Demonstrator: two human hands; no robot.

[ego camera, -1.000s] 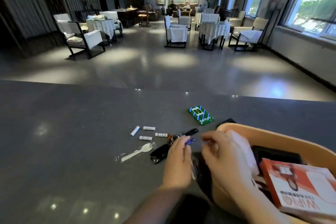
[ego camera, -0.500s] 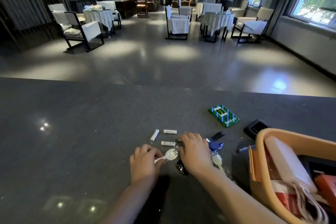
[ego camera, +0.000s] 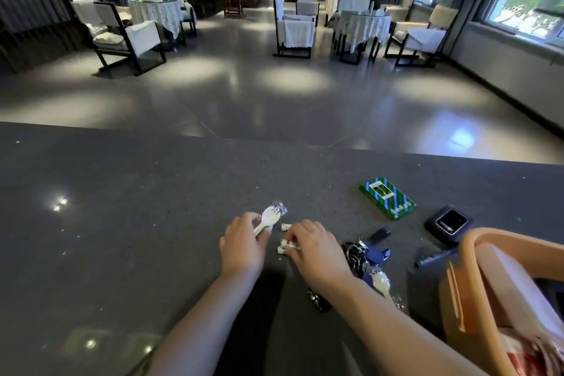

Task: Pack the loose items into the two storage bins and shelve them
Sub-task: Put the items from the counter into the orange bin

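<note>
On the dark counter (ego camera: 122,238) my left hand (ego camera: 244,246) holds a wrapped white plastic spork (ego camera: 270,217), its head raised off the surface. My right hand (ego camera: 316,250) has its fingers curled over small white cylinders (ego camera: 285,246), with another white cylinder (ego camera: 285,226) lying just beyond them. An orange storage bin (ego camera: 488,256) at the right edge holds a white box and other packed items. Between my right hand and the bin lie a bunch of keys (ego camera: 364,255) and a second white spork (ego camera: 383,284).
A green patterned box (ego camera: 387,197) lies farther back on the counter. A dark case with a small screen (ego camera: 450,223) sits near the bin, with a dark pen (ego camera: 433,259) beside it. Beyond the counter's far edge is a hall with tables and chairs.
My left hand has picked up the spork and lifted its head off the counter. My right hand has moved left from the keys onto the white cylinders and gathered them.
</note>
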